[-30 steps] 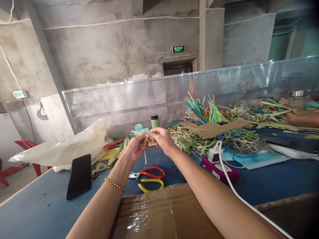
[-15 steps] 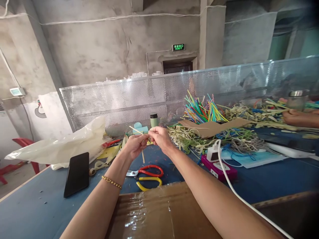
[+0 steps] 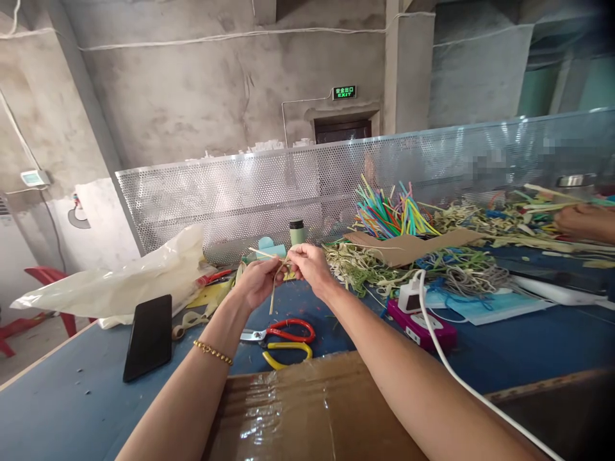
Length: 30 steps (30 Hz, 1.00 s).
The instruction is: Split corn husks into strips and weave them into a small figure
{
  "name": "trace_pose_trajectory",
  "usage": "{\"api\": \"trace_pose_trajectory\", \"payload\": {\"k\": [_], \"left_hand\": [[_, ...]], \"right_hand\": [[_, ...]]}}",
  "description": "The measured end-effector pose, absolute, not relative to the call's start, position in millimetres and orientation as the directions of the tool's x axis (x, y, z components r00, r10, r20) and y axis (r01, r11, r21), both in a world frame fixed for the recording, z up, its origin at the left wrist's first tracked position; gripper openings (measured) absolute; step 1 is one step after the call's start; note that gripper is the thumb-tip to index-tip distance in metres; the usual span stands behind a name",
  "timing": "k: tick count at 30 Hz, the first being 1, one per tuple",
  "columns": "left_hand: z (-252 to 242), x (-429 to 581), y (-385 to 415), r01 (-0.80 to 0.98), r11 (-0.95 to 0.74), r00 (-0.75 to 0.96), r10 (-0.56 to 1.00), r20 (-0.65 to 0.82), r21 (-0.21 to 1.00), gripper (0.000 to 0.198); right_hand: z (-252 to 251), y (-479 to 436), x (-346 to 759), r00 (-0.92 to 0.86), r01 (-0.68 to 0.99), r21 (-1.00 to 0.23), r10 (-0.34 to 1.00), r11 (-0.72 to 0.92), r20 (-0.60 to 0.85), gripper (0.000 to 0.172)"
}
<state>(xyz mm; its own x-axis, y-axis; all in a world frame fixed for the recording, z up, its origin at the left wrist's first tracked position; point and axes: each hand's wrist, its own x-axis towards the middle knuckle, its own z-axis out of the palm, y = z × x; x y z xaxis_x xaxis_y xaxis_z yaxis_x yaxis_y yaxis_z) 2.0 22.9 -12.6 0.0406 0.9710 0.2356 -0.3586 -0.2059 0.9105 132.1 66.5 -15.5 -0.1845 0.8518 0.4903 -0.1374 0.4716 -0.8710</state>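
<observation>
My left hand (image 3: 261,280) and my right hand (image 3: 307,264) meet above the blue table, both with fingers pinched. Between them are thin pale strips (image 3: 272,299); one end points up to the left and another hangs below my left hand. The fingertips partly hide where the strips cross. Nearer to me on the table lie scissors with red handles (image 3: 293,331) and a yellow-handled tool (image 3: 288,355), whose far part is hard to make out. A green bottle with a black lid (image 3: 296,234) stands just behind my hands.
A black phone (image 3: 148,339) and a plastic bag (image 3: 144,275) lie left. Cardboard (image 3: 307,410) is in front of me. Right are a magenta power block (image 3: 423,323), plant strips (image 3: 360,269) and colourful stems (image 3: 394,211). Another person's hand (image 3: 583,223) is far right.
My left hand has shifted slightly left, and the hanging strip end has swung left and now looks curved. The other person's hand at far right has moved a little right.
</observation>
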Motion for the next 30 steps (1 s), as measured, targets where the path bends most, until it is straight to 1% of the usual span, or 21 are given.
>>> {"api": "trace_pose_trajectory", "payload": {"k": [2, 4, 7, 10, 14, 18, 22, 25, 27, 29, 30], "left_hand": [[-12.8, 1.9, 24.0, -0.378, -0.188, 0.022, 0.977, 0.212, 0.907, 0.019], [-15.1, 2.5, 25.8, -0.344, -0.189, 0.003, 0.979, 0.202, 0.92, 0.018], [-21.4, 4.2, 29.9, -0.269, -0.223, -0.057, 0.975, 0.216, 0.937, 0.019], [-27.0, 6.1, 33.7, -0.268, -0.256, -0.133, 0.965, 0.227, 0.929, 0.021], [-28.5, 7.2, 35.4, -0.274, -0.274, -0.139, 0.96, 0.243, 0.922, 0.018], [-27.0, 7.0, 34.9, -0.2, -0.288, -0.134, 0.955, 0.265, 0.937, 0.016], [-26.5, 8.5, 35.5, -0.134, -0.316, -0.142, 0.944, 0.297, 0.939, 0.017], [-26.7, 9.5, 36.3, -0.111, -0.337, -0.152, 0.935, 0.319, 0.935, 0.017], [-27.4, 8.3, 37.0, -0.091, -0.34, -0.152, 0.934, 0.324, 0.936, 0.017], [-28.8, 5.2, 38.0, -0.055, -0.345, -0.155, 0.93, 0.333, 0.937, 0.019], [-29.5, 3.3, 38.5, -0.029, -0.351, -0.16, 0.926, 0.343, 0.936, 0.02]], "right_hand": [[-15.1, 66.2, 131.9, -0.196, -0.139, -0.867, 0.844, 0.479, 0.498, 0.012], [-15.8, 66.6, 130.5, -0.186, -0.135, -0.864, 0.844, 0.486, 0.503, 0.012], [-18.8, 67.7, 127.3, -0.163, -0.116, -0.853, 0.838, 0.508, 0.521, 0.009], [-23.4, 69.8, 124.6, -0.17, -0.085, -0.822, 0.805, 0.563, 0.569, 0.01], [-28.8, 76.2, 123.8, -0.178, 0.025, -0.779, 0.77, 0.626, 0.613, 0.012], [-29.8, 81.5, 125.6, -0.17, 0.148, -0.737, 0.751, 0.659, 0.638, 0.012], [-30.0, 82.5, 126.3, -0.171, 0.192, -0.711, 0.737, 0.676, 0.654, 0.011], [-30.5, 82.4, 125.8, -0.151, 0.179, -0.719, 0.74, 0.672, 0.655, 0.01], [-29.1, 81.4, 127.2, -0.17, 0.176, -0.74, 0.76, 0.649, 0.627, 0.01], [-25.0, 79.5, 131.3, -0.224, 0.219, -0.756, 0.786, 0.617, 0.576, 0.011], [-22.1, 78.2, 134.2, -0.231, 0.271, -0.741, 0.789, 0.614, 0.569, 0.013]]}}
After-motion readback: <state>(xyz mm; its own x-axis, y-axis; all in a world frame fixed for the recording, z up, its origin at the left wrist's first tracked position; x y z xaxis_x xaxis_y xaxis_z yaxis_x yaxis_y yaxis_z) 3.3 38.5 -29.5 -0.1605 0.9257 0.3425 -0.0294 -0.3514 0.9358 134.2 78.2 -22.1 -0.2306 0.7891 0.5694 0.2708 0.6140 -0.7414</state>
